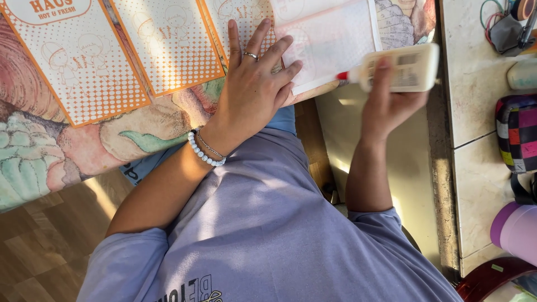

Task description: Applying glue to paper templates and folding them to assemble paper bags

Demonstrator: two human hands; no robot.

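Observation:
My left hand (254, 84) lies flat, fingers spread, on the edge of an orange-and-white dotted paper sheet (168, 42) and a pale folded sheet (330, 39). It wears a ring and a bead bracelet. My right hand (389, 103) grips a white glue bottle (403, 68) held sideways. Its red nozzle (342, 75) points left and touches the lower right edge of the pale sheet. More dotted sheets with cartoon drawings (78, 56) lie to the left on a colourful patterned cloth (33, 151).
A stone counter (481, 112) runs along the right, bearing a checkered pouch (517, 131), a purple cup (517, 229), a dark red rim (486, 279) and tangled cables (503, 25). Wooden floor (45, 246) shows at lower left. My purple shirt fills the bottom.

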